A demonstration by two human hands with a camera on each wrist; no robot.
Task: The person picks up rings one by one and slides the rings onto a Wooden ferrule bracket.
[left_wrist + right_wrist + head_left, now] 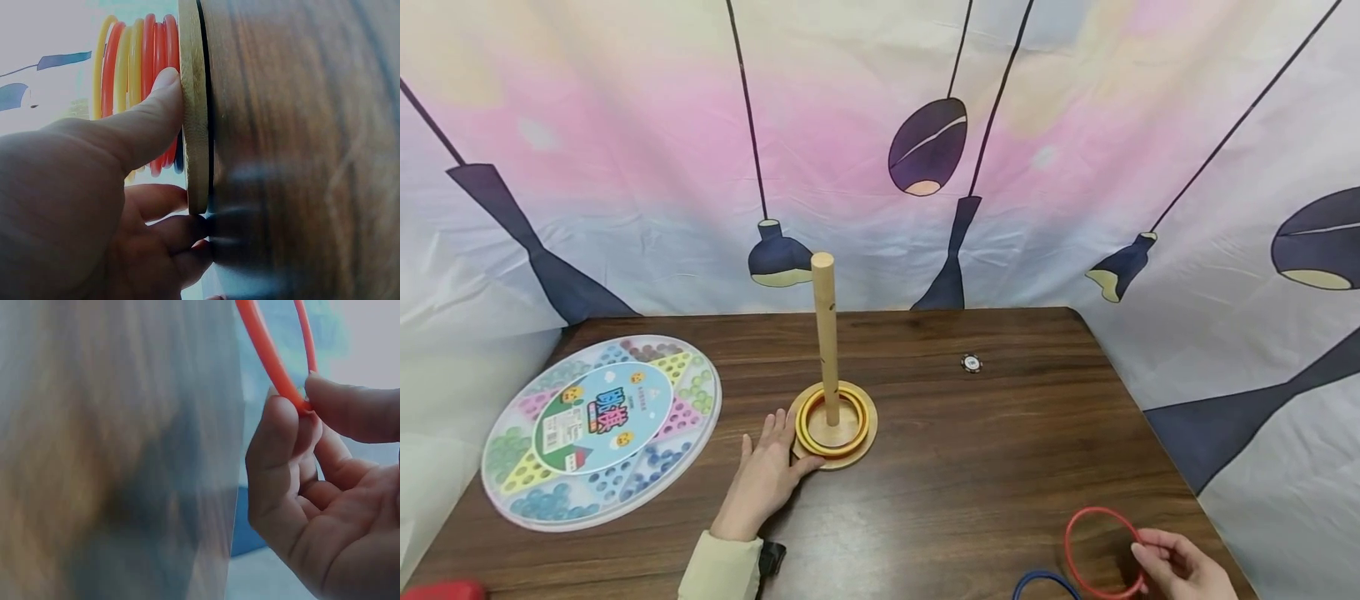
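A wooden peg stand, with its upright peg (826, 333) and round base (872, 432), stands on the table. Several yellow and red rings (147, 56) are stacked around the peg, with a dark one low down. My left hand (763, 479) holds the base by its rim, thumb at the near side and fingers at the left. In the left wrist view the thumb (147, 119) lies beside the rings. At the lower right, my right hand (1187, 567) pinches a red ring (1070, 546) between thumb and fingers. A blue ring (1037, 575) is partly in view beside it.
A round Chinese checkers set (602, 429) with marbles lies at the table's left. A small poker chip (972, 363) is toward the back. A red object (447, 591) shows at the lower left corner. Patterned cloth (850, 150) hangs behind the table (985, 450).
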